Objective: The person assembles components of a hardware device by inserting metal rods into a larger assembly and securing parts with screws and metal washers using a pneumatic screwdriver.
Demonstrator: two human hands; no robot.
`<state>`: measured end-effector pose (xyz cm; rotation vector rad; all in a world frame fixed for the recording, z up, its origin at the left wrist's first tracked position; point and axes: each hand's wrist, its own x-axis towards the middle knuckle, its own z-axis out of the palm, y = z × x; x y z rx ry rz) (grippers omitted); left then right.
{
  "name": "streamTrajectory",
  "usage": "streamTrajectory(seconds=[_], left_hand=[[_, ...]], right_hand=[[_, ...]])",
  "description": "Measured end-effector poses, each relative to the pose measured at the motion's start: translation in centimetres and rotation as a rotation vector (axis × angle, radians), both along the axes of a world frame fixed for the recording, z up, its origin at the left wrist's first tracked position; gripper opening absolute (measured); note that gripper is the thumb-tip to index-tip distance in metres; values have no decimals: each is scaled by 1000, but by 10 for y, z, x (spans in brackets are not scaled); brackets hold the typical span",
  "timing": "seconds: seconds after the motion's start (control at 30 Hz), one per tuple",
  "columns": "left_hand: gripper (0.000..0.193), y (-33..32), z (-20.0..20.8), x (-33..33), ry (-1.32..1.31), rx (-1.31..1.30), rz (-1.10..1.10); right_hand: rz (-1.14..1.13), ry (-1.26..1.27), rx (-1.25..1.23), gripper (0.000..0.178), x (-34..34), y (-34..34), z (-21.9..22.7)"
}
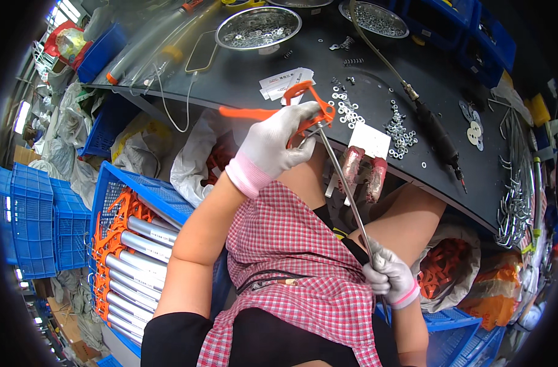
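At the near edge of the black tabletop [438, 73], an orange frame with a long flat lever [251, 114] sits in the white-gloved, pink-cuffed left hand [280, 139], its grip closed around the frame. A slender silver metal rod [349, 194] slants from the frame to the matching gloved right hand [389, 273], whose grip is wrapped around its lower length. Small silver ring washers [401, 131] lie beyond.
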<state>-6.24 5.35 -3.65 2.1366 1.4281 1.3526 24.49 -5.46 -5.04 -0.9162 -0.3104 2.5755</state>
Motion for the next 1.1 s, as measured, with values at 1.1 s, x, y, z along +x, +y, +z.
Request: streamTrajectory(seconds=[1.1], left_hand=[[44, -30, 8, 56, -43, 68, 47]], right_hand=[[-129, -228, 680, 42, -83, 87, 44]])
